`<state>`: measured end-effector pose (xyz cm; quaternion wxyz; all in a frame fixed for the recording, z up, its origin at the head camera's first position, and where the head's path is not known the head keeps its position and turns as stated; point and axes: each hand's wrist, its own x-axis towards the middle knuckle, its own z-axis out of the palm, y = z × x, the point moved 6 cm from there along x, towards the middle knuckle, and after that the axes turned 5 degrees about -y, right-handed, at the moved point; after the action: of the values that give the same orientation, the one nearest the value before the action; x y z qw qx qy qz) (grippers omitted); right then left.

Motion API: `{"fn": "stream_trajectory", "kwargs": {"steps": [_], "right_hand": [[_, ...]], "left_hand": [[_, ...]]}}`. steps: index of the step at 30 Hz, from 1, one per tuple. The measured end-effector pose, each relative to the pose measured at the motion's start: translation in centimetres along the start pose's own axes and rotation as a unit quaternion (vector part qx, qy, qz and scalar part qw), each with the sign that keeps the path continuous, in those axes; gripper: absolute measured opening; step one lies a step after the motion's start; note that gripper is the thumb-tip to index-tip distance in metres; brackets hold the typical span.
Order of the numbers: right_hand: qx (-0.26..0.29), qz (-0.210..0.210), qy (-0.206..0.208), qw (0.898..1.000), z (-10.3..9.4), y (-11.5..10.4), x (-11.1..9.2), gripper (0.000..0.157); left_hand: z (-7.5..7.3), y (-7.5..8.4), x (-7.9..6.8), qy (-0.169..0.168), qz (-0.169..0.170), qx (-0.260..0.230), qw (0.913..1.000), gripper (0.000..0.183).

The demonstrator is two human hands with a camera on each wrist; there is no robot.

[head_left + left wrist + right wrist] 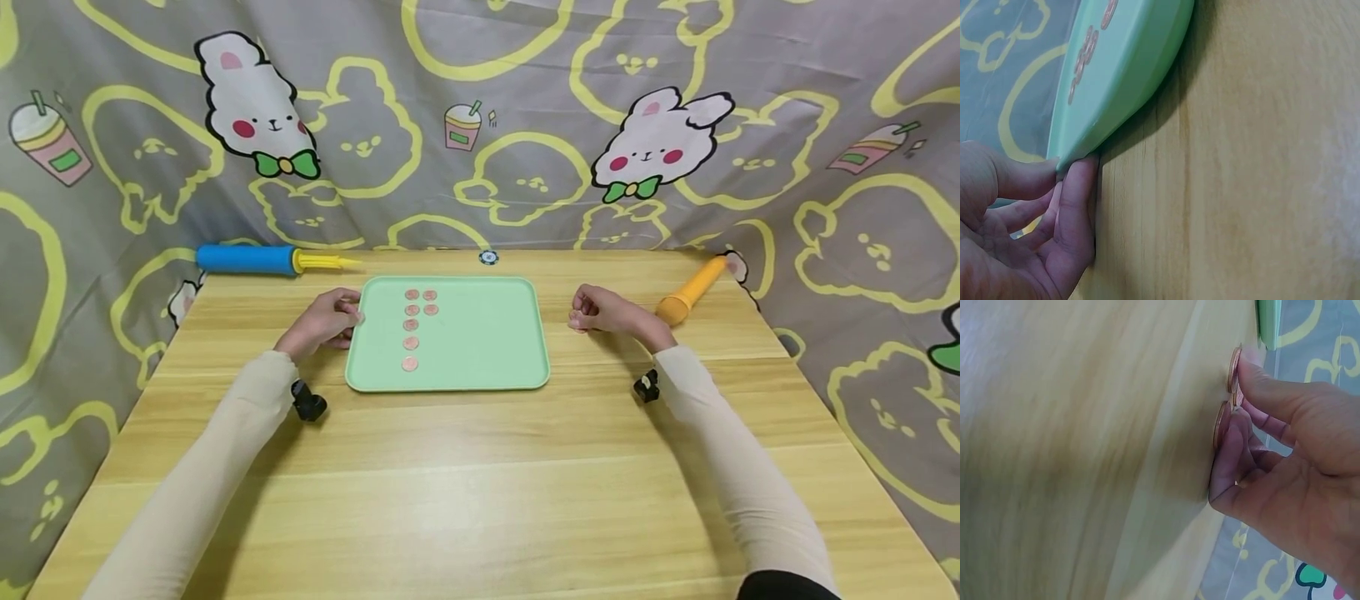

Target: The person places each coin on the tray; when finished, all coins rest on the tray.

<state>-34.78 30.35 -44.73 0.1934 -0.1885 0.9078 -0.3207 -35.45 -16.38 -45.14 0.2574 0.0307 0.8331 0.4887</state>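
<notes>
My left hand grips the left rim of a pale green tray. In the left wrist view its thumb lies on top of the rim, with a fingertip below. Several copper coins lie on the tray's left part, one full column and a shorter one beside it. To the right of the tray, my right hand is low over the wood with curled fingers. The right wrist view has its thumb and fingertips against copper coins at the table surface; the fingers partly hide them.
On the wooden table, a blue and yellow hand pump lies at the back left. A small dark chip is at the back edge. An orange toy microphone lies beyond my right wrist. A patterned curtain borders the table.
</notes>
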Motion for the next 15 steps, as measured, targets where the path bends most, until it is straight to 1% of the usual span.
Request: {"fn": "stream_trajectory", "kwargs": {"steps": [6, 8, 13, 15], "right_hand": [[-0.003, -0.010, -0.015, 1.000, 0.04, -0.23, 0.39, 0.019], [-0.011, -0.014, -0.022, 1.000, -0.02, -0.33, 0.44, 0.017], [-0.038, -0.043, -0.043, 0.997, -0.11, -0.70, 0.62, 0.012], [-0.039, -0.051, -0.053, 0.997, -0.14, -0.72, 0.68, 0.011]], "left_hand": [[0.03, 0.08, -0.08, 0.000, 0.001, 0.002, 1.0000, 0.057], [0.09, 0.12, -0.04, -0.002, 0.001, 0.003, 1.0000, 0.057], [0.21, 0.34, -0.10, -0.004, 0.005, 0.002, 1.0000, 0.059], [0.21, 0.37, -0.16, -0.005, 0.007, 0.003, 1.0000, 0.060]]}}
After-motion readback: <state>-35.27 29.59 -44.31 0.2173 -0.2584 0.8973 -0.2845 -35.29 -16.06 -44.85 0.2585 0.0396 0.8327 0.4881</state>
